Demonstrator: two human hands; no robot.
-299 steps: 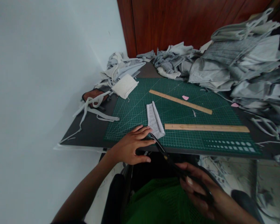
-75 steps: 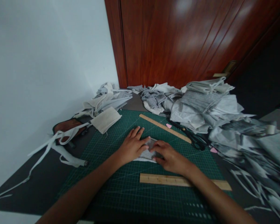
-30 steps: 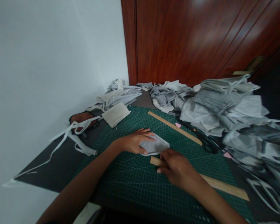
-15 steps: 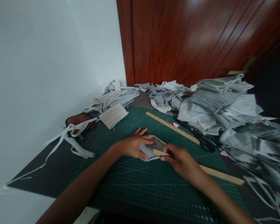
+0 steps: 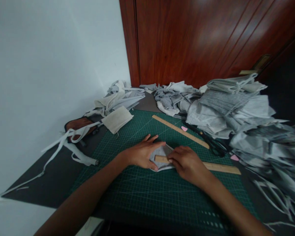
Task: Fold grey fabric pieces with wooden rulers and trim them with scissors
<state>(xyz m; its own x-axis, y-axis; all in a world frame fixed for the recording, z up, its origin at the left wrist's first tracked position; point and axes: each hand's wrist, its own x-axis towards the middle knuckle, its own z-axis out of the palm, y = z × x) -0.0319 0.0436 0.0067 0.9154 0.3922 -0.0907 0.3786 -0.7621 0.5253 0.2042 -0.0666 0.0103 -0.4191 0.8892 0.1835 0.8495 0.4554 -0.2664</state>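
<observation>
A small grey piece of fabric [image 5: 165,151] with pale edges lies on the green cutting mat [image 5: 142,190]. My left hand [image 5: 143,153] rests at its left side, fingers spread, with thumb and forefinger on the cloth. My right hand [image 5: 188,163] is closed around a wooden ruler [image 5: 222,167]. One end of that ruler lies over the fabric, near my left thumb; the other reaches out to the right past my wrist. The palm hides the ruler's middle and the fabric's right part.
Behind my hands lie a second wooden ruler [image 5: 180,131], black scissors [image 5: 215,147] and pink chalk pieces [image 5: 184,128]. Grey cloth heaps [image 5: 226,108] line the right. A beige folded cloth [image 5: 117,119], white straps [image 5: 61,144] and a brown pouch [image 5: 80,126] lie left.
The ruler in my right hand has turned flatter across the mat, and its tip has moved left over the fabric. My left hand stays at the fabric's left side.
</observation>
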